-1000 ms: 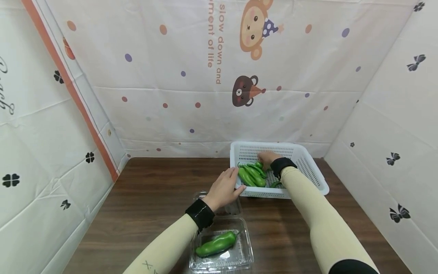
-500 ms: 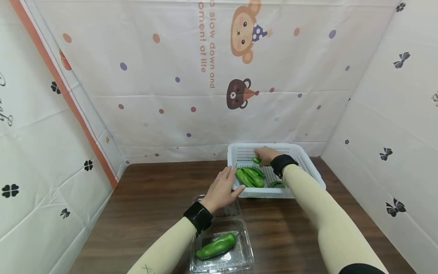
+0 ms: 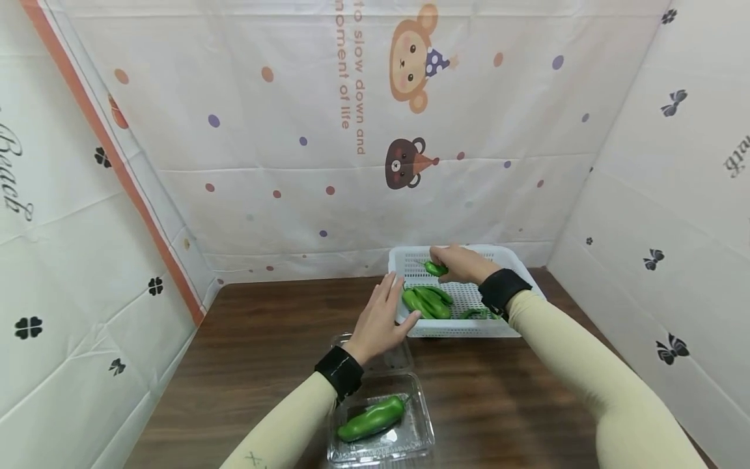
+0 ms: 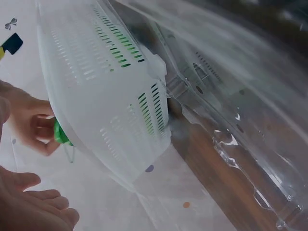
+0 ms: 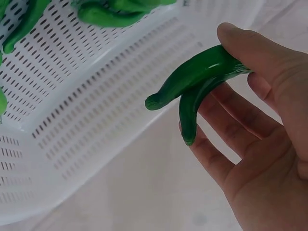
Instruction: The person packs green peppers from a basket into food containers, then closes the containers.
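Note:
My right hand (image 3: 465, 264) pinches green peppers (image 3: 435, 269) above the back wall of a white slotted basket (image 3: 463, 329). In the right wrist view, two slim green tips stick out between thumb and fingers. Several more green peppers (image 3: 430, 303) lie on the basket's floor. Beside the basket's front left corner my left hand (image 3: 377, 326) is held with fingers extended and nothing in it; I cannot tell whether it touches the rim. Below it, a large green pepper (image 3: 372, 419) lies in a clear plastic clamshell box (image 3: 424, 433), whose lid (image 3: 398, 359) is folded back toward the basket.
The brown wood-grain table (image 3: 263, 352) ends at a back wall hung with a printed white sheet (image 3: 263, 228). Similar sheets cover the left and right sides. The basket stands at the back right, against the rear sheet.
My right hand has risen from the basket floor toward its back rim, bringing green peppers up with it. The left hand has barely moved. The head view has shifted slightly.

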Tool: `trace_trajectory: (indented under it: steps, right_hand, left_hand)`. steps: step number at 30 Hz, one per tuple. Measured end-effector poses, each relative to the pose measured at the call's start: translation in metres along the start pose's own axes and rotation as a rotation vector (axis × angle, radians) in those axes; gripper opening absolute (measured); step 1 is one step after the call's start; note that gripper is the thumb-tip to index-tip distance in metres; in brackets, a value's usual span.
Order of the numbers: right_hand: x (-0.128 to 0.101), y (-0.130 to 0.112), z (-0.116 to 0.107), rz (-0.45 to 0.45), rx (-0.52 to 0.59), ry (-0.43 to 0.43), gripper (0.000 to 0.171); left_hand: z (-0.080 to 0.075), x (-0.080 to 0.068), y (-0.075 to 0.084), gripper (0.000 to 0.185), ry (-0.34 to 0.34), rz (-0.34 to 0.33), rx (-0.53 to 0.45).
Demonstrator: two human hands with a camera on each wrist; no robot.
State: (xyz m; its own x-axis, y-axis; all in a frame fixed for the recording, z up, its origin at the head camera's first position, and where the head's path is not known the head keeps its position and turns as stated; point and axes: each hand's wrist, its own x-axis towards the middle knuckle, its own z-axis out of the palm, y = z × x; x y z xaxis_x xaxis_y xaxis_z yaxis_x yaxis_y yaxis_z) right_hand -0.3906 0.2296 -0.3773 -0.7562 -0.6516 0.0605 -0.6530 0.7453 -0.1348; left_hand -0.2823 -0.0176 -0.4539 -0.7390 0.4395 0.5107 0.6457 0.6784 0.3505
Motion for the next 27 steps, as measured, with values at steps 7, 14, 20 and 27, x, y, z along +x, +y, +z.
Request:
trace_trajectory:
  steps: [7, 14, 20, 27]
  right_hand:
    - [-0.013, -0.025, 0.003, -0.106, -0.015, 0.049, 0.038]
    - [-0.023, -0.044, 0.005, -0.171, -0.015, 0.099, 0.038]
    - [-0.031, -0.052, 0.003, -0.208, 0.009, 0.124, 0.039]
    - [-0.036, -0.056, 0.003, -0.213, 0.004, 0.133, 0.04]
  left_hand:
    - [0.002, -0.003, 0.002, 0.078, 0.046, 0.018, -0.007]
    - [-0.003, -0.01, 0.001, 0.08, 0.047, 0.006, -0.043]
    - [-0.009, -0.014, 0.001, 0.088, 0.04, 0.028, -0.071]
    - [-0.02, -0.019, 0.004, 0.093, 0.046, 0.05, -0.099]
